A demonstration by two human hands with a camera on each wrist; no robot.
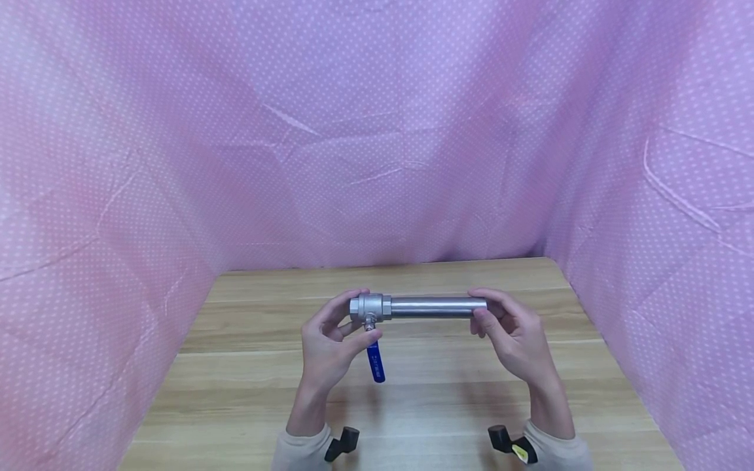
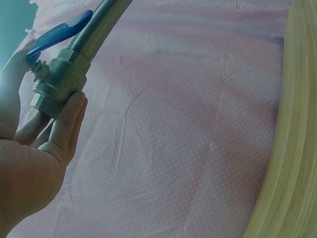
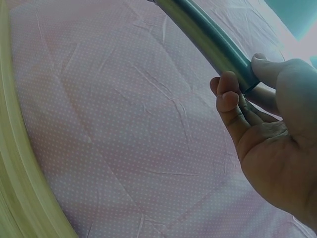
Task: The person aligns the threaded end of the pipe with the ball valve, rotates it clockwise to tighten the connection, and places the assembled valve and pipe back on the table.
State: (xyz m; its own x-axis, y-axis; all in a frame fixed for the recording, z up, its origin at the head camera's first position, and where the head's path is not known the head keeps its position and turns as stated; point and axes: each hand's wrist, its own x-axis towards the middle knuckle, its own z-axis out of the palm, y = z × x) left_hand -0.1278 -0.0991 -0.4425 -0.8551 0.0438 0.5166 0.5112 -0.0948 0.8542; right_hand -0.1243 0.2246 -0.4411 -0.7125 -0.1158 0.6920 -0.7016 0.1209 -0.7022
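Ball valve [image 1: 370,307] with silver metal body, held up in the air over the wooden table [image 1: 424,405], whose surface lies beneath the valve. Hex-shaped ends on both sides of the body; raised lettering shows in the left wrist view, too dim to read. Blue lever handle [image 1: 376,366] hangs from the valve on the side toward the person, slightly tilted, pale print along it. Steel pipe [image 1: 432,307] runs out from the valve's right end, roughly level, in line with the body.

Left hand [image 1: 326,351]: gripping the valve at its left end, fingers against the body, thumb at the upper part of the lever handle. Right hand [image 1: 521,343]: pinching the pipe's end farthest from the valve, thumb opposite fingers. Pink dotted cloth [image 1: 377,163] hangs beyond the valve and to both sides of it.
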